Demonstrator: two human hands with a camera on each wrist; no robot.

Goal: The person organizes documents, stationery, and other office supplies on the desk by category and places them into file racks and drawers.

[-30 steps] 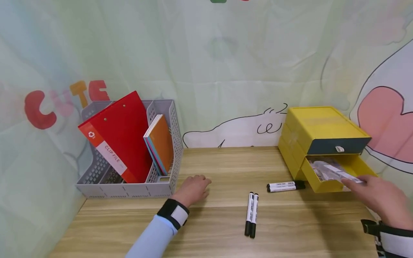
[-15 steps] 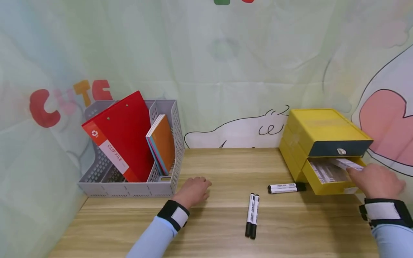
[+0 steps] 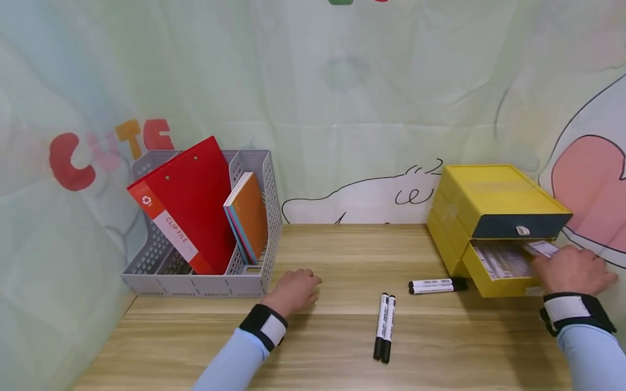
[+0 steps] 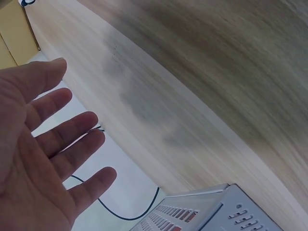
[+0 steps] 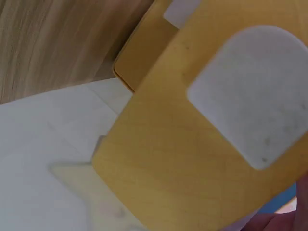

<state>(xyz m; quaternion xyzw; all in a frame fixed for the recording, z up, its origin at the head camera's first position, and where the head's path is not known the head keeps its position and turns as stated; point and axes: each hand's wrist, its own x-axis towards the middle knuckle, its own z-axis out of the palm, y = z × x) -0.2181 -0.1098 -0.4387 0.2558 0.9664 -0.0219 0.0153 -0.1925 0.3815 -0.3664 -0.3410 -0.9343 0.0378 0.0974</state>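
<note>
My right hand reaches over the front right corner of the pulled-out lower drawer of a yellow box. It holds a clear packet with a white label at the drawer's right side; its fingertips are hidden in the head view. Other clear, white-striped packets lie inside the drawer. In the right wrist view, the yellow drawer front with its pale tab covers most of the hand. My left hand rests low over the table, fingers loosely bent, holding nothing.
Two black-capped markers lie side by side mid-table; more markers lie left of the drawer. A grey file rack at left holds a red clip file and thin notebooks. The dark-fronted upper drawer is closed.
My right hand has moved from the drawer's front to over its right corner, bringing the white-labelled packet down into the drawer. The left hand has stayed put.
</note>
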